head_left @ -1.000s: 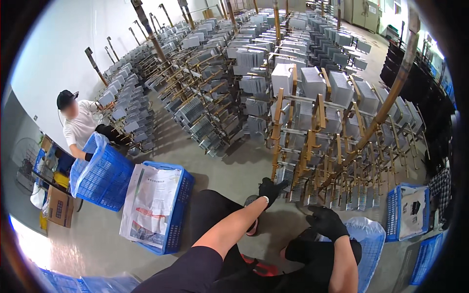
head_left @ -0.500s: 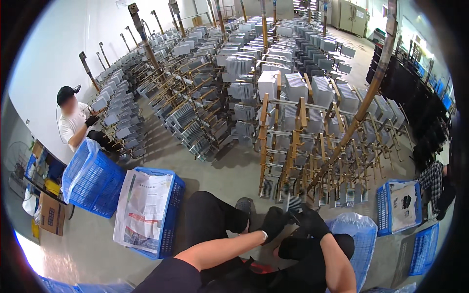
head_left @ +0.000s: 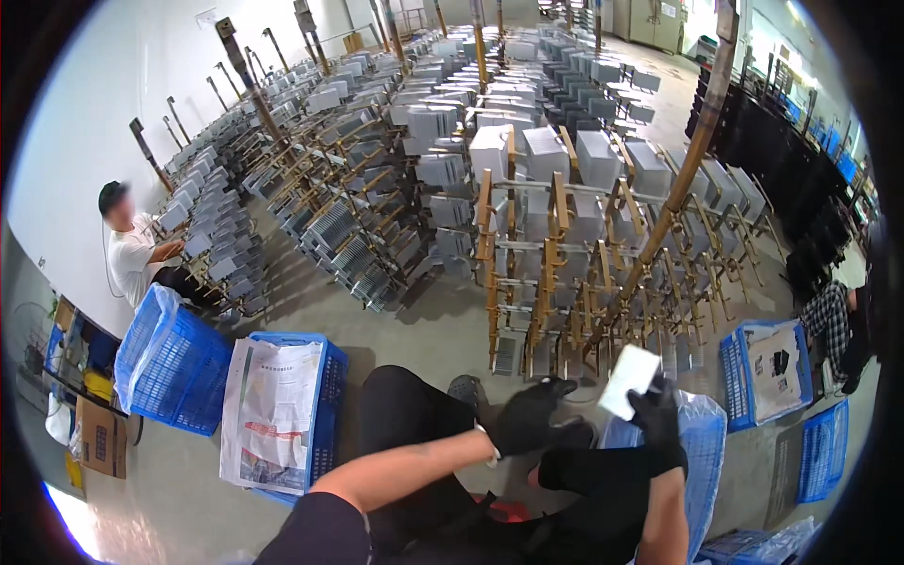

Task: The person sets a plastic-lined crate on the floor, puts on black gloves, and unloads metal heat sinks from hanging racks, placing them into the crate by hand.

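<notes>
My right hand (head_left: 656,414), in a black glove, grips a pale flat-faced metal heat sink (head_left: 629,381) by its lower right edge. The heat sink is tilted above the near side of a blue basket (head_left: 708,476) lined with clear plastic. To its left, my left hand (head_left: 532,421), gloved in black too, is apart from it with the fingers spread. Nothing shows in that hand. Just beyond both hands stands a brassy metal rack (head_left: 544,311) hung with grey finned heat sinks (head_left: 506,356).
Newspaper (head_left: 268,414) covers a blue crate (head_left: 330,414) at my left, beside a taller lined blue basket (head_left: 179,363). A co-worker (head_left: 132,245) sits by the far-left racks. More blue crates (head_left: 739,377) and another seated person (head_left: 833,330) are at the right.
My hands have moved apart. The right hand has brought the heat sink away from the rack's lower end and turned its flat face into view. The whole view has shifted slightly.
</notes>
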{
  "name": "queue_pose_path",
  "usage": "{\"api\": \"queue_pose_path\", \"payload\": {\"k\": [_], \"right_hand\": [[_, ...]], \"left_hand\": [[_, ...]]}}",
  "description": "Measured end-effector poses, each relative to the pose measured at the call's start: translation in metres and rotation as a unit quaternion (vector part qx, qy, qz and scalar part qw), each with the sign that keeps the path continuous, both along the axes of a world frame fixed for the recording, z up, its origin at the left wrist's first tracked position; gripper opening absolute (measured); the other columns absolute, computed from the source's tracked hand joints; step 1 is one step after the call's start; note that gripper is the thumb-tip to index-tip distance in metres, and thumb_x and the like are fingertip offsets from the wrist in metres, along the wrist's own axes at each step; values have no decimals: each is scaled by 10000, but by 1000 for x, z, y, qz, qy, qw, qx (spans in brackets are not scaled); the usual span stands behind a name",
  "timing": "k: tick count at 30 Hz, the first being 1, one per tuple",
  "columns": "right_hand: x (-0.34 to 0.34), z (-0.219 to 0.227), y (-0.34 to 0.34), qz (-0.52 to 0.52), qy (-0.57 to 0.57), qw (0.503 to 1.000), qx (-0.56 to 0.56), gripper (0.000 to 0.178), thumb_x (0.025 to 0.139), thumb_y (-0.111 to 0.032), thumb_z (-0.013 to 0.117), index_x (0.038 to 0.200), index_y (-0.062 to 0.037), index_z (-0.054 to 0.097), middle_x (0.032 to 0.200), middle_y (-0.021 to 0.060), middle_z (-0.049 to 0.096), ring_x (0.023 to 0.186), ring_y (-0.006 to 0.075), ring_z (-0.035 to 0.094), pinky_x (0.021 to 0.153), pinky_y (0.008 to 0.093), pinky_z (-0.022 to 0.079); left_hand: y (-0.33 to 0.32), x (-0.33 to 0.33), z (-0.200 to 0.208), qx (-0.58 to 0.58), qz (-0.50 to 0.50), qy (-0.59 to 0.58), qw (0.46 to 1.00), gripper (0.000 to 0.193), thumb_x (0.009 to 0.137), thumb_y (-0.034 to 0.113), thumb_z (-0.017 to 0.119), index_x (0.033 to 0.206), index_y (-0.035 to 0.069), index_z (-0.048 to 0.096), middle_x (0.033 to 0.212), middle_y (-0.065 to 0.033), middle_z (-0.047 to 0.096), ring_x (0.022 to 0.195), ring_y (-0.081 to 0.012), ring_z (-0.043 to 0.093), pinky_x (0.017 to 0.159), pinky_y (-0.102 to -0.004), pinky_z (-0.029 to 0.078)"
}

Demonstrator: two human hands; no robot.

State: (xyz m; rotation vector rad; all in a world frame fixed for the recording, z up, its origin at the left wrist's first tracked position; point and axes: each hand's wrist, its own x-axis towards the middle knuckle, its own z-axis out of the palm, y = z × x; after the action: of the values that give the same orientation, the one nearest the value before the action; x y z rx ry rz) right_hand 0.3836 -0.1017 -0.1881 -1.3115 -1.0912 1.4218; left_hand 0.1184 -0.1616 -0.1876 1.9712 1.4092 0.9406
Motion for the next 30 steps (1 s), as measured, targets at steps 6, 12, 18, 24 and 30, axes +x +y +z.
{"api": "queue_pose_path", "payload": {"k": [6, 12, 18, 24, 30], "right_hand": [[121, 32, -9, -159, -236, 925, 250, 560, 896, -51, 696, 1404, -7, 465, 1270, 106, 584, 1158, 211, 565, 936, 334, 506], [183, -53, -20, -214, -396, 873, 187, 592, 799, -185, 801, 1299, -4, 540, 1208, 129, 613, 1108, 252, 578, 928, 375, 488], [189, -157, -88, -136, -488, 857, 91, 623, 724, -226, 791, 1263, -24, 552, 1163, 239, 626, 1063, 444, 587, 894, 496, 488], [176, -238, -67, -104, -548, 825, -91, 666, 702, -206, 740, 1322, -86, 528, 1091, 211, 647, 1019, 412, 623, 872, 513, 519], [163, -281, -6, -90, -673, 727, -106, 501, 778, -258, 723, 1243, -158, 566, 1011, 129, 678, 968, 349, 647, 768, 518, 489]], "left_hand": [[19, -68, -38, 4, -144, 210, 967, 535, 722, 424, 733, 1140, 93, 695, 1173, -241, 638, 1091, -404, 611, 883, -477, 522], [16, -59, -42, -107, -227, 221, 942, 397, 847, 381, 709, 1072, 57, 671, 982, -163, 693, 927, -358, 672, 790, -463, 547], [10, -35, -64, -230, -212, 319, 894, 340, 835, 347, 720, 1069, 102, 680, 1026, -153, 698, 947, -357, 671, 796, -464, 545], [16, -57, -106, -137, -313, 336, 877, 231, 826, 264, 713, 986, 102, 676, 986, -147, 689, 911, -361, 667, 761, -460, 539], [19, -70, -104, -185, -287, 296, 892, 139, 814, 177, 702, 912, 96, 647, 893, -142, 653, 846, -374, 641, 714, -462, 519]]}}
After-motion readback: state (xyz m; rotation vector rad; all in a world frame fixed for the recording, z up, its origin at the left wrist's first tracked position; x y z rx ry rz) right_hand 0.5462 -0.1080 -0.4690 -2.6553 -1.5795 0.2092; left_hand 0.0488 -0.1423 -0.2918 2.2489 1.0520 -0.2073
